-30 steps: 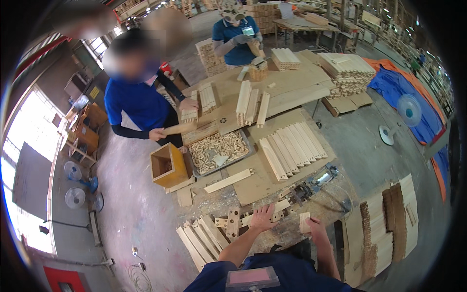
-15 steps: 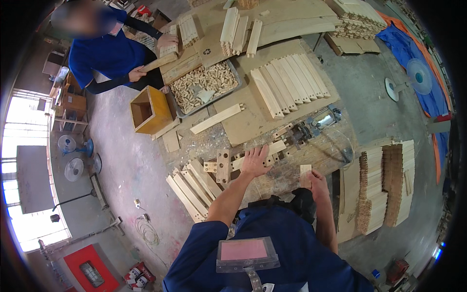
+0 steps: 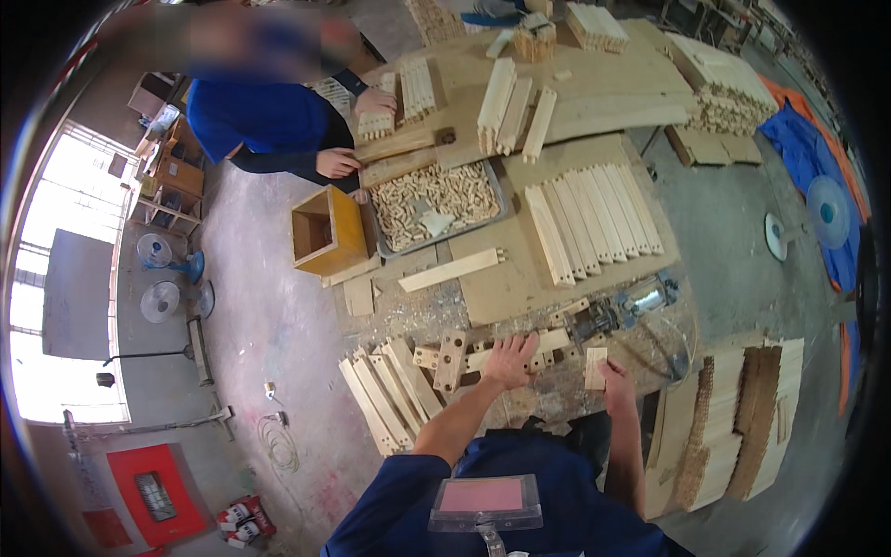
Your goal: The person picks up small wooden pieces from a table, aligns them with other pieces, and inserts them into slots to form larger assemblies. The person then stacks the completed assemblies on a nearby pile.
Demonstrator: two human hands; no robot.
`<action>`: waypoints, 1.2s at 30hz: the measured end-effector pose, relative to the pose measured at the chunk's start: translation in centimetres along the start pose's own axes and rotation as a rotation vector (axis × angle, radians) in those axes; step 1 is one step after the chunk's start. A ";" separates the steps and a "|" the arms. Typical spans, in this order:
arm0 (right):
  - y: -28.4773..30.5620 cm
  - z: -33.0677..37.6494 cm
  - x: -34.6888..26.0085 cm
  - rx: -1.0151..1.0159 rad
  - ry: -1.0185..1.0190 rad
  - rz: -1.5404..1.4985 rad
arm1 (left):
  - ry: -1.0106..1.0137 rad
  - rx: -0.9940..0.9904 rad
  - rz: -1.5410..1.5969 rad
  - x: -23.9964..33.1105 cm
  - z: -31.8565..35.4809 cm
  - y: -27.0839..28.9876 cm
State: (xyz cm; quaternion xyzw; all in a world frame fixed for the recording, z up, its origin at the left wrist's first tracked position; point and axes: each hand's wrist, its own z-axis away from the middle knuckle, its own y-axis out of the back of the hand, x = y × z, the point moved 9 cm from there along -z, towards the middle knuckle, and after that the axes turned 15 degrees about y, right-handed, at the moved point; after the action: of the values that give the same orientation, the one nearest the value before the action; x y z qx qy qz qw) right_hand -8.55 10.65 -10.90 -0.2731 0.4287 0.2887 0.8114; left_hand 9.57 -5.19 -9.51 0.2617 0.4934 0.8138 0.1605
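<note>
My left hand lies flat with its fingers spread over a pale wooden bar, which sits in a wooden jig on the workbench. The jig's drilled cross block stands just left of the hand. My right hand grips a small flat wooden block by its right edge, raised near the bar's right end. Beyond that end is a metal clamp device with a cylinder. Several drilled bars lie left of my left forearm.
A tray of wooden dowels stands ahead, beside a yellow box. A row of bars lies on cardboard, with a single bar nearer. Stacked bars stand at right. Across the bench a co-worker's hand touches a board.
The whole view has shifted, so the bench sits lower and further right. My right hand has brought the block forward, nearer the clamp device. My left hand stays on the bar.
</note>
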 end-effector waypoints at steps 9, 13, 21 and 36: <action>-1.9 0.7 -1.8 0.007 0.087 0.088 | -0.047 0.067 0.082 -0.3 0.7 0.8; -3.2 1.9 -2.4 -0.005 0.088 0.067 | -0.032 0.090 0.061 -0.8 1.0 0.9; -1.9 3.3 -4.3 0.042 0.170 0.008 | 0.003 -0.182 0.189 -2.6 -1.6 0.5; -5.7 -1.2 -10.4 -0.053 0.236 0.072 | -0.285 0.219 0.337 1.0 0.0 12.0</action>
State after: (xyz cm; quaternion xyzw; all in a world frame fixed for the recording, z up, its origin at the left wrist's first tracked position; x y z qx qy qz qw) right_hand -10.01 3.52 -1.49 -0.3108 0.5232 0.2947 0.7367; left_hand 8.76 -10.26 1.44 0.4684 0.5005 0.7255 0.0610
